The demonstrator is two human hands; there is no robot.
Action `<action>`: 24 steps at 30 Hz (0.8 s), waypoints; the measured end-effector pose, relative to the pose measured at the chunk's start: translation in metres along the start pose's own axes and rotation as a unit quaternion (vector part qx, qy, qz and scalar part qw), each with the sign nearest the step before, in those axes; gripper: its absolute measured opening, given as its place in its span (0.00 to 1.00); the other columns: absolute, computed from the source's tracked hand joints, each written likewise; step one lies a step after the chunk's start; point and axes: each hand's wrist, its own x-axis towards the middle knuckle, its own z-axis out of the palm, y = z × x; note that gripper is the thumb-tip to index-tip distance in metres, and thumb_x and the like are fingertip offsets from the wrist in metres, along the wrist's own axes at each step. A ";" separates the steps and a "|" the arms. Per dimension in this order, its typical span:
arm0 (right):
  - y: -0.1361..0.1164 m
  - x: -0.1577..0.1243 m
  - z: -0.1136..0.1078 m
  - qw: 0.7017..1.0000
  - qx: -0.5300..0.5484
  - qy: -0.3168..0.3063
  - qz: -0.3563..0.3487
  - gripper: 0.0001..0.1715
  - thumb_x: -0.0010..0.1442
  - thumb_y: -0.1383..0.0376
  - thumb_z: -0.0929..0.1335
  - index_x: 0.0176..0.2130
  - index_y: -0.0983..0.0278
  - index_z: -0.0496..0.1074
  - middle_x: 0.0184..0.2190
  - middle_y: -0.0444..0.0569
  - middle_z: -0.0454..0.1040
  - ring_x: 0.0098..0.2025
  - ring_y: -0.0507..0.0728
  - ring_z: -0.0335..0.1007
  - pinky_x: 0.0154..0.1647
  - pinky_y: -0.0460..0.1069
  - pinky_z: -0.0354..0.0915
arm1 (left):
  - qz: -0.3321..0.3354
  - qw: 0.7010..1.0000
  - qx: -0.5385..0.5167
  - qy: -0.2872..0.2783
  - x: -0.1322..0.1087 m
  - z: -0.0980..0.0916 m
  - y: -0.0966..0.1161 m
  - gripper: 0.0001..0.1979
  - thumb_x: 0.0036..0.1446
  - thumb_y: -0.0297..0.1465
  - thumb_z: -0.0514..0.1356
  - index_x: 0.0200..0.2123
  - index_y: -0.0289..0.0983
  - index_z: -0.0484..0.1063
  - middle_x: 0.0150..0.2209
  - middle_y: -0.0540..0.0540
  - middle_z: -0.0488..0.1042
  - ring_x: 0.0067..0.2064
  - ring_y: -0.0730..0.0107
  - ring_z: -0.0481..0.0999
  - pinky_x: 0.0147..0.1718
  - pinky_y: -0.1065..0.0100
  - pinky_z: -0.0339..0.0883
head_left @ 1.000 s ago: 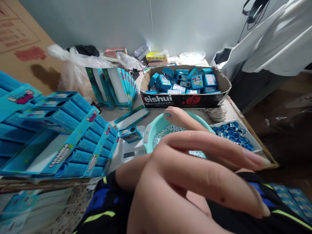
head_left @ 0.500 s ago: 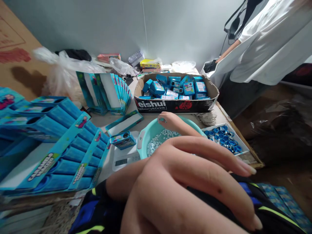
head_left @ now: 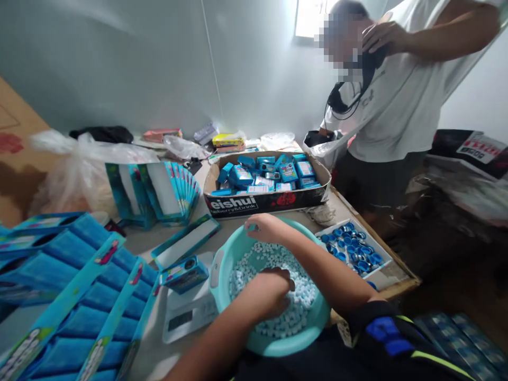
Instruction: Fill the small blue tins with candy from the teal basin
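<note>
The left hand [head_left: 268, 293] sits curled among small white pieces [head_left: 273, 259] in a teal basin [head_left: 222, 283], any grip unclear; the right hand [head_left: 265, 228] rests loosely on the rim, holding nothing.

In the teal plastic basin [head_left: 288, 348], the left hand [head_left: 265, 294] buries its fingertips among pale pellets [head_left: 273, 259], each too small to make out. Just left of the basin, the digital scale [head_left: 190, 320] has an unreadable readout, and blue display boxes [head_left: 111, 328] run off the picture's bottom edge. Behind the basin, the upper layer hides the lower contents of the cardboard box [head_left: 234, 205].
</note>
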 end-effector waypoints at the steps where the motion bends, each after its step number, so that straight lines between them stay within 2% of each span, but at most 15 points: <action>1: 0.001 0.001 0.001 1.000 0.002 0.003 -0.001 0.04 0.61 0.70 0.75 0.38 0.62 0.79 0.38 0.46 0.80 0.35 0.56 0.72 0.39 0.49 0.64 | -0.001 0.999 0.032 -0.032 0.001 0.004 -0.003 0.15 0.55 0.31 0.66 0.47 0.38 0.81 0.49 0.38 0.81 0.53 0.44 0.80 0.56 0.51 0.74; 3: 0.003 0.003 0.002 1.000 0.007 0.009 -0.005 0.04 0.61 0.70 0.75 0.38 0.62 0.79 0.37 0.46 0.79 0.35 0.56 0.72 0.38 0.48 0.64 | 0.017 0.992 0.091 -0.083 0.004 0.008 -0.006 0.22 0.57 0.32 0.64 0.55 0.33 0.77 0.56 0.32 0.77 0.57 0.40 0.78 0.56 0.48 0.75; 7: 0.004 0.003 0.005 1.000 0.019 0.018 -0.014 0.03 0.61 0.69 0.75 0.37 0.62 0.79 0.39 0.46 0.80 0.36 0.56 0.73 0.38 0.48 0.65 | 0.031 0.985 0.117 -0.125 0.007 0.007 -0.007 0.31 0.56 0.36 0.64 0.62 0.30 0.71 0.63 0.25 0.71 0.63 0.35 0.74 0.60 0.45 0.73; 12: 0.005 0.004 0.005 0.999 0.030 0.030 -0.019 0.04 0.61 0.70 0.75 0.37 0.61 0.80 0.39 0.45 0.80 0.36 0.55 0.73 0.40 0.47 0.66 | 0.000 0.983 0.088 -0.160 0.003 0.005 -0.009 0.42 0.48 0.36 0.68 0.68 0.36 0.66 0.67 0.27 0.69 0.59 0.36 0.79 0.56 0.50 0.76; 14: 0.006 0.005 0.005 0.999 0.033 0.033 -0.018 0.03 0.61 0.70 0.75 0.38 0.62 0.80 0.39 0.46 0.81 0.36 0.54 0.73 0.40 0.47 0.66 | -0.011 0.985 0.082 -0.153 0.002 0.004 -0.010 0.40 0.48 0.36 0.68 0.66 0.36 0.69 0.64 0.29 0.73 0.58 0.37 0.80 0.55 0.51 0.76; 17: 0.009 0.007 0.006 0.999 0.037 0.036 -0.014 0.02 0.62 0.70 0.75 0.38 0.63 0.80 0.39 0.46 0.81 0.35 0.54 0.73 0.39 0.46 0.65 | -0.040 0.985 0.066 -0.154 0.002 0.001 -0.013 0.32 0.49 0.37 0.68 0.59 0.40 0.76 0.56 0.34 0.81 0.54 0.40 0.82 0.51 0.54 0.75; 20: 0.012 0.009 0.007 0.998 0.041 0.040 -0.015 0.03 0.62 0.70 0.75 0.37 0.62 0.80 0.39 0.45 0.81 0.36 0.54 0.74 0.39 0.46 0.65 | -0.048 0.986 0.060 -0.151 0.001 -0.003 -0.018 0.25 0.50 0.36 0.67 0.54 0.44 0.79 0.51 0.41 0.83 0.52 0.45 0.82 0.48 0.57 0.74; 24: 0.015 0.010 0.009 0.998 0.047 0.044 -0.018 0.03 0.62 0.70 0.74 0.37 0.62 0.81 0.39 0.45 0.81 0.37 0.54 0.74 0.39 0.46 0.65 | -0.033 0.994 0.044 -0.092 0.001 -0.006 -0.025 0.15 0.55 0.29 0.61 0.45 0.45 0.81 0.47 0.46 0.84 0.49 0.52 0.82 0.47 0.60 0.72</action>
